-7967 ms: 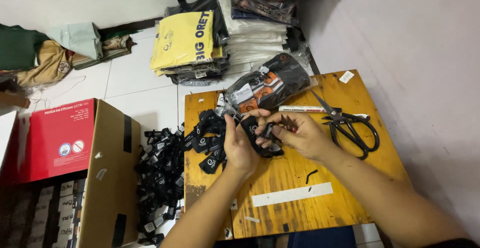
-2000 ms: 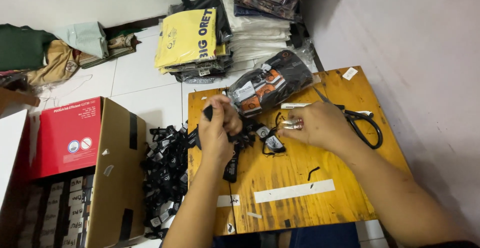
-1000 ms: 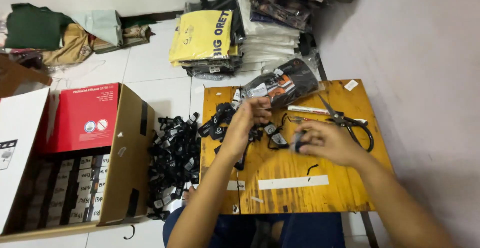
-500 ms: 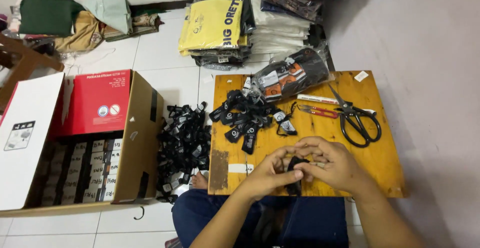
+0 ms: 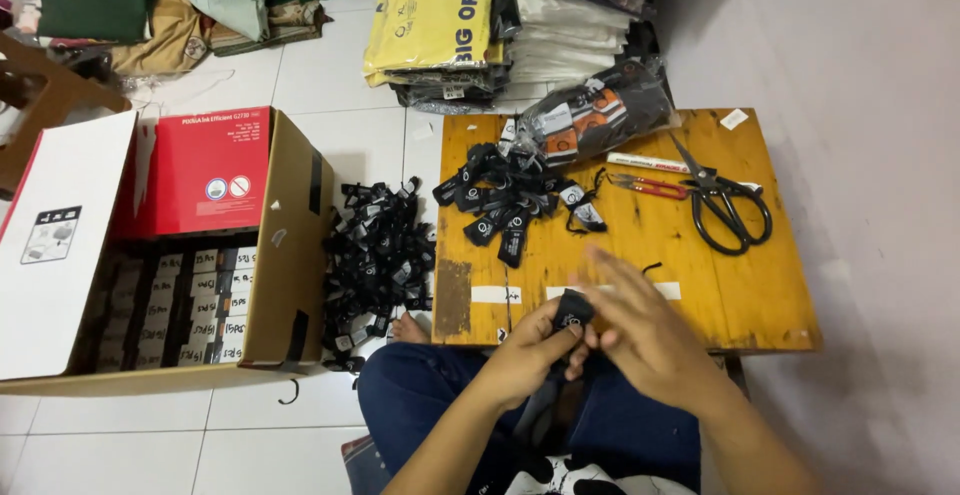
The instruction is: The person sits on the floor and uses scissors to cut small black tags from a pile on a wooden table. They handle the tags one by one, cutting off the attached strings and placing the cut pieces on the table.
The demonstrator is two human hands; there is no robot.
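The hands have barely moved. The left hand (image 5: 528, 347) fingers pinch a black tag (image 5: 572, 313) at the counter's (image 5: 700, 285) near edge; the right hand (image 5: 640, 323) fingers are spread beside it.

Left hand (image 5: 528, 347) pinching shut, fingers curled; right hand (image 5: 640, 317) open, fingers spread, blurred.

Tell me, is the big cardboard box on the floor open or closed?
Open: the cardboard box has its white flap folded outward, exposing rows of small packs inside.

The scene is evenly and fairly brightly lit from above; soft shadows are cast; the right hand (image 5: 650, 330) is blurred by motion; edges are slightly bowed.
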